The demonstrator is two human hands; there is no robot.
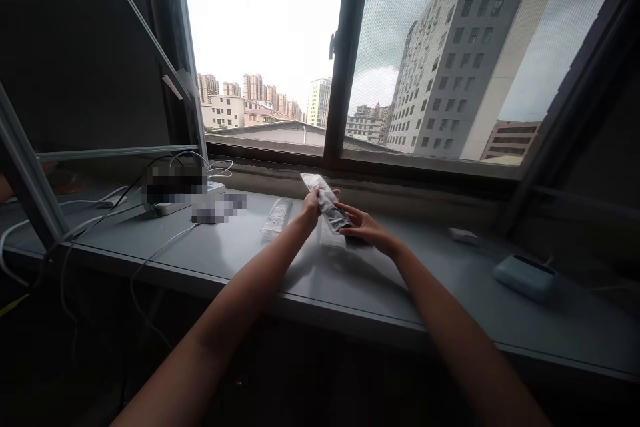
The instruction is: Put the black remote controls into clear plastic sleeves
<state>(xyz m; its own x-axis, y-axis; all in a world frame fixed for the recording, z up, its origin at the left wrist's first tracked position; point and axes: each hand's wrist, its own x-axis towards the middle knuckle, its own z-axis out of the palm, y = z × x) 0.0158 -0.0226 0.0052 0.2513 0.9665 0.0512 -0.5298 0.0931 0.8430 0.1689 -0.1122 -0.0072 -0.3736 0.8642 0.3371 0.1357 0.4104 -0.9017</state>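
Between both hands, above the grey table, is a long clear plastic packet [327, 203] with something dark inside its lower end. My left hand [311, 203] is closed around the packet's upper left side. Fingers and thumb of my right hand [367, 228] pinch its lower right end. Under the held packet, a whitish plastic packet [333, 238] lies on the table, partly covered. Left of my hands another clear packet [277, 218] rests flat. A dark thing below my right hand is too shaded to make out.
The grey table [225, 253] runs beneath a window. At the left are a power strip [167, 208], several cables and a metal frame [30, 167]. On the right sit a small white object [463, 235] and a light-blue box-like object [524, 277].
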